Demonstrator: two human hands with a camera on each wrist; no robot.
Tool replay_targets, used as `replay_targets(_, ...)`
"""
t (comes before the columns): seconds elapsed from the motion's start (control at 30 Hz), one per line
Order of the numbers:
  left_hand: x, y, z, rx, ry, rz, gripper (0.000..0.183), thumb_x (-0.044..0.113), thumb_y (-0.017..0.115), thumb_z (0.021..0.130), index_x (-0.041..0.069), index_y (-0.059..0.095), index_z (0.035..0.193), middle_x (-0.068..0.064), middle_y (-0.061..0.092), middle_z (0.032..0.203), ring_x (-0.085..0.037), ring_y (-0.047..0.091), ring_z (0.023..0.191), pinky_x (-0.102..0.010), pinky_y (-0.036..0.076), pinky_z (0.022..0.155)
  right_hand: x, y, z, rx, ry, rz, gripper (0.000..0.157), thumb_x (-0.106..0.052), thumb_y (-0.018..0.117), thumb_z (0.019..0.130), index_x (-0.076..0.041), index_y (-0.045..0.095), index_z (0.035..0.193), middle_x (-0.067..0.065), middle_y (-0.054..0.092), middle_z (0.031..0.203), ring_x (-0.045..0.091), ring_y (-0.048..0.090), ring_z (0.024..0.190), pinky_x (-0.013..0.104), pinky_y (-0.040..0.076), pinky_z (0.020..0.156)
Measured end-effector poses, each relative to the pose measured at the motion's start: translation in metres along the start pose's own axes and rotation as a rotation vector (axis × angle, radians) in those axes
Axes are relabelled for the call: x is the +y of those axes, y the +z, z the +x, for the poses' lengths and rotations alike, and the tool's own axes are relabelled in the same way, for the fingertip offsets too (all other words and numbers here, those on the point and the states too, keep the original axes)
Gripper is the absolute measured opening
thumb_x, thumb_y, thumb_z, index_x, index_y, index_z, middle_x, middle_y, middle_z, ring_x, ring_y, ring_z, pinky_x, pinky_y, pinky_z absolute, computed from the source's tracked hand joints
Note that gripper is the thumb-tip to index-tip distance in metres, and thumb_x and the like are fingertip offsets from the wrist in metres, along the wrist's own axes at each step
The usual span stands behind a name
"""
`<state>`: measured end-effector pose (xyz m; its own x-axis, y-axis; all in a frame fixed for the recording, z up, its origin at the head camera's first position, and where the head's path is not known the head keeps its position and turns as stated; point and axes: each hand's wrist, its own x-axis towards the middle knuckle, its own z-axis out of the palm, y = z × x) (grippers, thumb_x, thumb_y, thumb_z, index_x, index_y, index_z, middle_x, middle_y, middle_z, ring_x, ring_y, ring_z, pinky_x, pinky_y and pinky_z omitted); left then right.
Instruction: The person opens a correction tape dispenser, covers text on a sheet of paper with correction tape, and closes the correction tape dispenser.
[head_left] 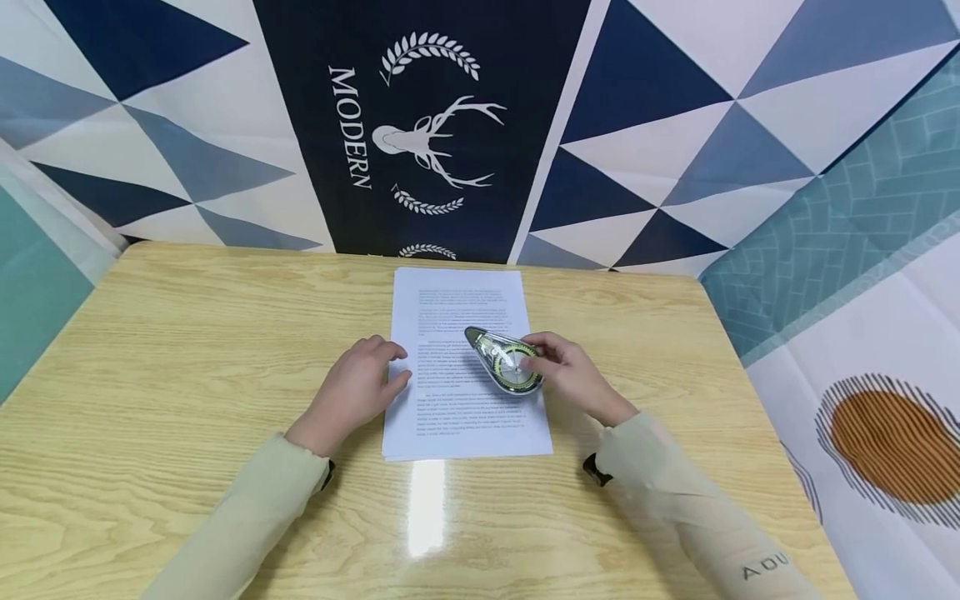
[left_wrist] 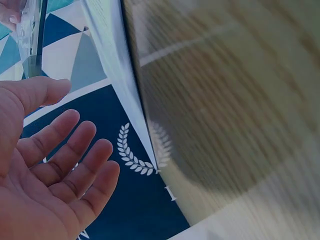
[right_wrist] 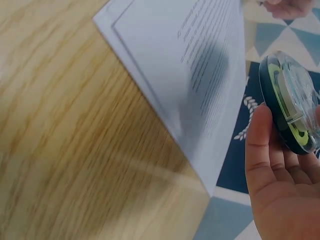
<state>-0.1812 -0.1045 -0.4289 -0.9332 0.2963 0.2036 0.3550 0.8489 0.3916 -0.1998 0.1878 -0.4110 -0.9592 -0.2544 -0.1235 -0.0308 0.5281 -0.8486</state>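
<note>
Between thumb and fingers my right hand (head_left: 573,379) pinches a correction tape dispenser (head_left: 504,360) with a clear case, a yellow-green wheel inside and a dark pointed tip. Its tip points to the far left, over the printed sheets (head_left: 465,417). In the right wrist view the dispenser (right_wrist: 287,105) is held above the paper, its shadow falling across the text. My left hand (head_left: 360,385) hovers at the left edge of the stack, fingers loosely bent. The left wrist view shows that hand (left_wrist: 60,165) with its palm bare and nothing in its grasp.
The paper stack lies on a light wood-grain table (head_left: 225,333), near its back edge. Behind it rises a patterned cloth backdrop (head_left: 450,125) with a deer head and triangles. A teal and white cloth (head_left: 832,267) hangs at the right.
</note>
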Motion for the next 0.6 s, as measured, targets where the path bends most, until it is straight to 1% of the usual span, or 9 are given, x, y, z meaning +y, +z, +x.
replay_targets(0.13, -0.002, 0.002, 0.002, -0.012, -0.018, 0.004, 0.026, 0.02, 0.067, 0.084, 0.001, 0.066, 0.102, -0.011, 0.065, 0.093, -0.022, 0.055, 0.082, -0.034, 0.046, 0.074, 0.007, -0.006, 0.002, 0.032, 0.031, 0.046, 0.039, -0.016, 0.056, 0.091, 0.001, 0.052, 0.126, 0.014, 0.058, 0.107, 0.013, 0.053, 0.091, 0.02, 0.045, 0.078)
replay_targets(0.33, -0.005, 0.005, 0.004, -0.014, -0.043, 0.006, 0.027, 0.02, 0.067, 0.084, 0.001, 0.066, 0.102, -0.01, 0.063, 0.09, -0.021, 0.054, 0.08, -0.033, 0.046, 0.071, 0.016, -0.018, 0.005, 0.059, 0.114, 0.14, 0.043, -0.018, 0.053, 0.092, 0.002, 0.047, 0.13, 0.014, 0.056, 0.109, 0.008, 0.054, 0.085, 0.021, 0.051, 0.072)
replay_targets(0.47, -0.005, 0.005, 0.006, -0.022, -0.063, 0.014, 0.027, 0.021, 0.067, 0.085, 0.001, 0.065, 0.103, -0.009, 0.062, 0.089, -0.022, 0.055, 0.081, -0.034, 0.046, 0.071, 0.021, -0.025, 0.008, 0.087, 0.142, 0.187, 0.045, -0.017, 0.053, 0.092, 0.003, 0.045, 0.131, 0.014, 0.055, 0.109, 0.006, 0.056, 0.082, 0.021, 0.052, 0.072)
replay_targets(0.6, -0.004, 0.004, 0.011, -0.033, -0.063, 0.042, 0.027, 0.021, 0.066, 0.085, 0.001, 0.065, 0.103, -0.009, 0.062, 0.09, -0.023, 0.056, 0.083, -0.035, 0.047, 0.072, 0.027, -0.033, 0.007, 0.109, 0.162, 0.232, 0.047, -0.018, 0.051, 0.094, 0.005, 0.041, 0.133, 0.013, 0.052, 0.111, 0.004, 0.056, 0.083, 0.019, 0.052, 0.073)
